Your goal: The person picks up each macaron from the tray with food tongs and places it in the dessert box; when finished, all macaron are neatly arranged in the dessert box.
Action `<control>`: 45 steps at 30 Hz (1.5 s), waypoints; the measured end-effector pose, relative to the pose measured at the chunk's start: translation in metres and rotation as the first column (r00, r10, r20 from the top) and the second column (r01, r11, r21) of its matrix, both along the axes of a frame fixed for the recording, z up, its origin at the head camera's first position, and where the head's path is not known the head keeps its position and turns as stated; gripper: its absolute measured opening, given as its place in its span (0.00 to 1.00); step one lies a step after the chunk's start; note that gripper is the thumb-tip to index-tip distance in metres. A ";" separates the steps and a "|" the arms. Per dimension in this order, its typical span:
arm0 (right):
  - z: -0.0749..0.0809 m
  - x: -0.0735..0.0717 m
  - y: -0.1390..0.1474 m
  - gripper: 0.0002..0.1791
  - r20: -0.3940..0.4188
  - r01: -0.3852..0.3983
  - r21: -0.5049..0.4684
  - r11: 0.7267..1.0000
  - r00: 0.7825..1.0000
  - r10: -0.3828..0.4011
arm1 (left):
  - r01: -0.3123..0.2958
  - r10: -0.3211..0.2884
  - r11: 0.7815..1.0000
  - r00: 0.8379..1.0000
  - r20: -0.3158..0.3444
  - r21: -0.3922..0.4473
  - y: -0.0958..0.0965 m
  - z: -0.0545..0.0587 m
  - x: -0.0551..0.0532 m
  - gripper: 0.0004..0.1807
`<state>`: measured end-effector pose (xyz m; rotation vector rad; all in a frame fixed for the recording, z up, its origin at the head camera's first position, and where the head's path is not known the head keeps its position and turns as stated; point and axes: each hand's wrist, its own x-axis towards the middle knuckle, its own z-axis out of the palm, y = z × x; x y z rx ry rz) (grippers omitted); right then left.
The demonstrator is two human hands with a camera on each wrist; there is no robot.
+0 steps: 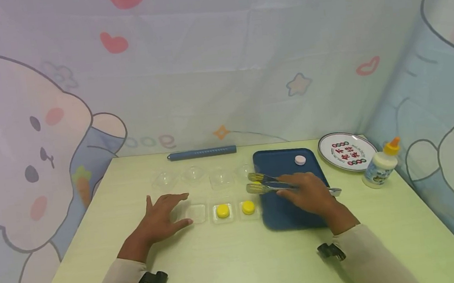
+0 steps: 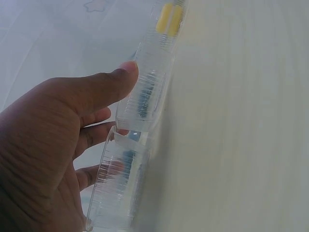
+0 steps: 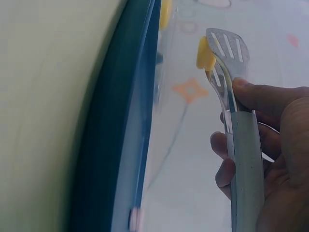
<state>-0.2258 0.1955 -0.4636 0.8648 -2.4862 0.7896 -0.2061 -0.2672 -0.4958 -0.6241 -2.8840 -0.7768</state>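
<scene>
Bench: pale top, extending from the near edge of the view back to the cloth.
Sleeves: light grey on both forearms, a black band at the left wrist and another at the right.
Left hand: the left hand is spread, thumb and fingers apart, at the left side of the left clear box; whether it touches the box cannot be told.
Right hand: the right hand, above the tray, is wrapped round the handle of the metal tongs, thumb along the upper side.
Tongs: slotted heads point left, past the tray's left edge, with a yellow piece held between them, off the bench.
Middle box: clear, ribbed, just beside the left box, containing a round yellow piece.
Right box: clear, containing another yellow piece, near the tray.
Tray: dark blue, rectangular, right of the boxes; a pale pink piece lies toward its far right corner.
Clear lids: four in a row behind the boxes, one being the squarish lid.
Bottle: white, orange cap, upright at right.
Plate: white, dark-rimmed, red print, beyond the tray's right side.
Rod: blue-grey, lying along the far edge.
Backdrop: printed cloth.
</scene>
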 end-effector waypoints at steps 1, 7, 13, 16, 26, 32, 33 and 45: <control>0.000 0.000 -0.006 0.22 0.009 0.000 0.001 1.000 1.000 0.000 | -0.002 0.002 1.000 1.000 0.001 -0.003 0.000 0.000 0.000 0.40; 0.002 0.002 -0.040 0.21 0.047 -0.025 0.005 1.000 0.999 0.024 | -0.009 0.009 1.000 1.000 -0.002 -0.020 0.001 0.001 0.002 0.40; 0.004 0.007 -0.072 0.20 0.088 -0.045 0.002 0.999 0.995 0.045 | -0.014 0.014 1.000 1.000 -0.013 -0.025 0.003 0.004 0.003 0.40; 0.004 0.008 -0.086 0.20 0.064 -0.061 0.014 0.998 0.996 0.060 | -0.016 0.015 1.000 1.000 -0.014 -0.024 0.003 0.004 0.003 0.40; 0.001 0.009 -0.128 0.21 0.037 -0.052 0.142 0.988 0.998 0.047 | -0.020 0.019 0.998 1.000 -0.017 -0.053 0.002 0.002 0.000 0.41; 0.000 0.011 -0.146 0.21 0.090 -0.026 0.152 0.988 0.996 0.013 | -0.015 0.014 0.999 1.000 -0.022 -0.045 0.003 0.004 0.002 0.43; 0.001 0.011 -0.148 0.21 0.102 -0.024 0.157 0.987 0.995 0.008 | -0.014 0.013 0.999 1.000 -0.021 -0.044 0.003 0.004 0.002 0.43; 0.003 0.015 -0.169 0.20 0.139 -0.019 0.267 0.964 0.990 -0.019 | -0.017 0.016 0.999 1.000 -0.016 -0.045 0.004 0.006 0.002 0.49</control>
